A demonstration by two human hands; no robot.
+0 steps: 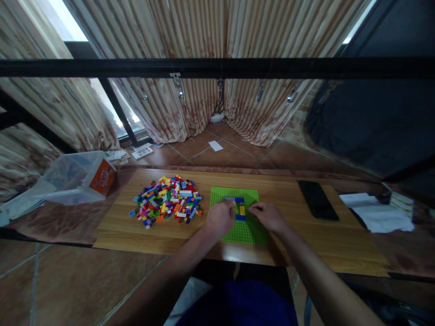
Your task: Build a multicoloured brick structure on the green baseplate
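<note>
A green studded baseplate [251, 235] lies on the wooden board in front of me. On it sit blue bricks [240, 218], a yellow brick [242, 210] and a greyish-purple brick [229, 198], laid close together. My left hand [220, 218] is closed over the left part of these bricks. Its fingertips are hidden, so whatever they hold does not show. To the right of the yellow brick, my right hand [268, 214] hovers over the plate's right edge. Thumb and finger are pinched together; anything between them is too small to make out.
A heap of loose colourful bricks [166, 201] spreads over the board's left side. Farther left, a clear plastic bin [76, 176] with an orange label lies on its side. A black phone [317, 199] and white papers [377, 210] lie to the right. A black rail [204, 68] crosses beyond.
</note>
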